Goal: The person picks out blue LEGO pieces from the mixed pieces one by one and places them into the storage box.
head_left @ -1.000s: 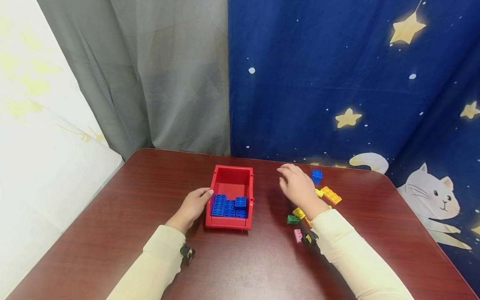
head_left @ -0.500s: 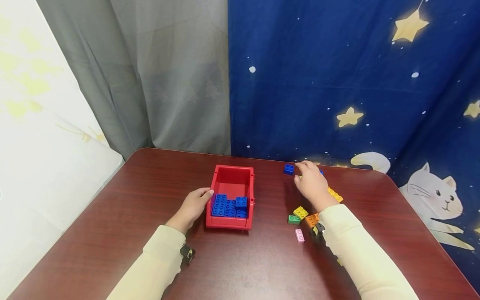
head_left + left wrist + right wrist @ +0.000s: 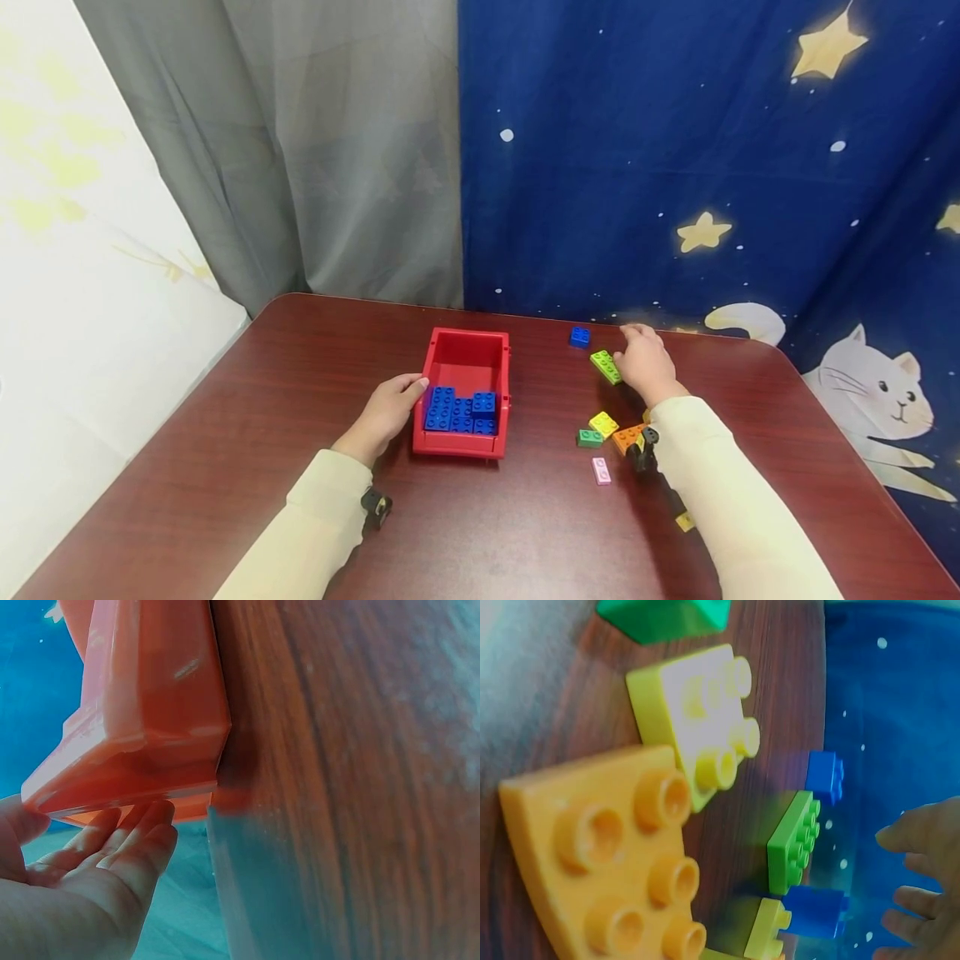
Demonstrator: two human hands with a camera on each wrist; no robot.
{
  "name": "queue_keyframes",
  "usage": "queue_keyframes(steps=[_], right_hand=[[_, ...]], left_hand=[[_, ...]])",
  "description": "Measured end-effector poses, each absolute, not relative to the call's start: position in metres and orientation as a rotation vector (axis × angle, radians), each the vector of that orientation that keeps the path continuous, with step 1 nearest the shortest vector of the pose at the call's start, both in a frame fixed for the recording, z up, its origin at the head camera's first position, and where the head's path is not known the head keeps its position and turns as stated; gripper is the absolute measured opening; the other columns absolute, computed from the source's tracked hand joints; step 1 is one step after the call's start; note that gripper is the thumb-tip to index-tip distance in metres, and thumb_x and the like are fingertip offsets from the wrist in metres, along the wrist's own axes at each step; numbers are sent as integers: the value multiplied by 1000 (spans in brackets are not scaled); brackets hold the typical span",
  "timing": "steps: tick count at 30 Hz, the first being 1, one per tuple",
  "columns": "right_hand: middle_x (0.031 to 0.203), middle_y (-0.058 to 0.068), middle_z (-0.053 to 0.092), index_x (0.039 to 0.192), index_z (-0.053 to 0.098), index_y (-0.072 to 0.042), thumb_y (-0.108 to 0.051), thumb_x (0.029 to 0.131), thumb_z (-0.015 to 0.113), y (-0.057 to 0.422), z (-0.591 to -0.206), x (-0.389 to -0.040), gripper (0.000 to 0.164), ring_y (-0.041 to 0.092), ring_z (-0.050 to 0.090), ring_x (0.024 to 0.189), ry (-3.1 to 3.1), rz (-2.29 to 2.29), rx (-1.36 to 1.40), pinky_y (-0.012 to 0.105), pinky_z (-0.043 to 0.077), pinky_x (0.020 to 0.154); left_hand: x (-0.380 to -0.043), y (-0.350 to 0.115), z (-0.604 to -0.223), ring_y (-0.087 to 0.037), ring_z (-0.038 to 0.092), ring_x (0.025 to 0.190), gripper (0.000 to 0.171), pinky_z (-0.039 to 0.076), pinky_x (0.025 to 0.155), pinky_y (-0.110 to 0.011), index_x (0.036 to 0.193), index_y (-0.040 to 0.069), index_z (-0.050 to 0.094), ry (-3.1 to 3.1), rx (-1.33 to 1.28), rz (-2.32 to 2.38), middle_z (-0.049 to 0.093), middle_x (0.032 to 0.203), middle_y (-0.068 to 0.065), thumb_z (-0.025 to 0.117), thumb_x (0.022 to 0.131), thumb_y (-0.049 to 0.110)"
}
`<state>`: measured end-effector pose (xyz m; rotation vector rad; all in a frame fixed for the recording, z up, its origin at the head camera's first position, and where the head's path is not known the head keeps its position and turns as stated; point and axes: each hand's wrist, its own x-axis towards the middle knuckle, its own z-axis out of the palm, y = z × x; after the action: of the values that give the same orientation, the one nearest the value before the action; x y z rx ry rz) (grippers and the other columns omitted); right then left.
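My left hand (image 3: 386,412) grips the left rim of the red box (image 3: 459,446), thumb over the edge; in the left wrist view its fingers (image 3: 127,844) curl under the lip. Several blue bricks (image 3: 440,408) fill the box's near half. Above the table's back right, my right hand (image 3: 647,364) hovers with loosely bent fingers and nothing seen in them. Just left of it lies a lime green brick (image 3: 604,366), with a blue brick (image 3: 580,337) behind. Another blue brick (image 3: 814,910), hidden in the head view, appears close to this hand in the right wrist view.
Toward the front right lie a yellow brick (image 3: 603,425), a green brick (image 3: 589,438), an orange brick (image 3: 627,437) and a pink brick (image 3: 602,471). Another yellow piece (image 3: 685,522) shows beside the right sleeve. Curtains (image 3: 600,167) hang behind the table's back edge.
My right hand has moved right, uncovering the back blue brick and the lime green brick, and now covers the other blue brick in the head view. The left hand and box stay in place.
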<state>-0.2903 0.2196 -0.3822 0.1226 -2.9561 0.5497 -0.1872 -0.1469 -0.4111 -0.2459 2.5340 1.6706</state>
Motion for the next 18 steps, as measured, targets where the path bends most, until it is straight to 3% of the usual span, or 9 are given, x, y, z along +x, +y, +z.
queue_keyframes(steps=[18], right_hand=[[149,32,25,146,35,0,-6,91,47,247,-386,-313,57,52,27,133,-3092,514,51,67,39,97]], left_hand=[[-184,-146,-409,-41,44,130,49,42,101,-54,141,4,46,2535,-249,1685,48,140,-21,47,101,32]])
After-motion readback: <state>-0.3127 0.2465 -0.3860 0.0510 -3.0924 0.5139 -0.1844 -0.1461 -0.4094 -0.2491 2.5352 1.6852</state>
